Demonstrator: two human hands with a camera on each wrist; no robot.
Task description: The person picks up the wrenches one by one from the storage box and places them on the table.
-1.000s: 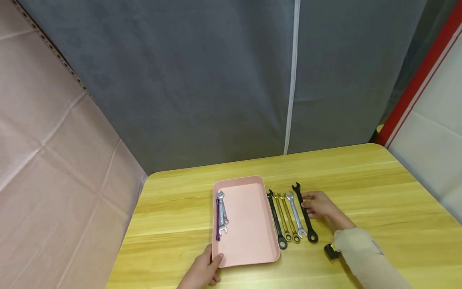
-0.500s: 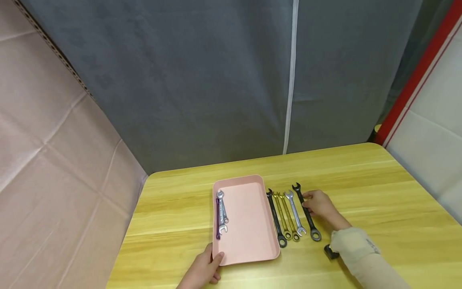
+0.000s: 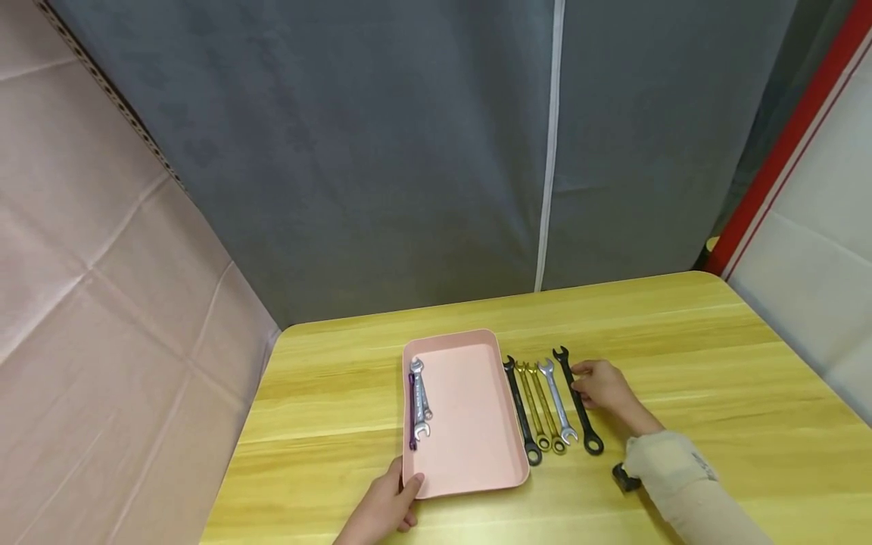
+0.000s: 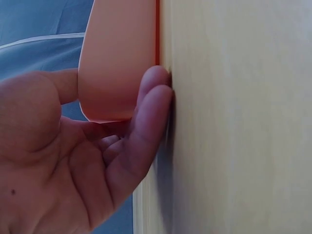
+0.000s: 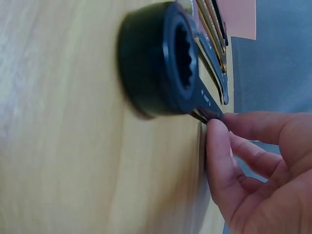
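Note:
My right hand pinches a black ratcheting combination wrench by the middle of its shank, between thumb and fingers. The wrench's ring end points toward the camera in the right wrist view, close over the table. Left of it lie a silver open-end wrench, two gold wrenches and another black wrench along the tray's right side. The pink tray has its near left corner gripped by my left hand, thumb on the rim and fingers low against the outside.
Inside the tray, along its left wall, lie a purple wrench and two silver wrenches, one partly over the other. The wooden table ends at a grey curtain behind. A small black device sits under the right wrist.
The ring end of the pinched black wrench has swung slightly to the right, away from the silver wrench. My left hand and the tray have stayed in place.

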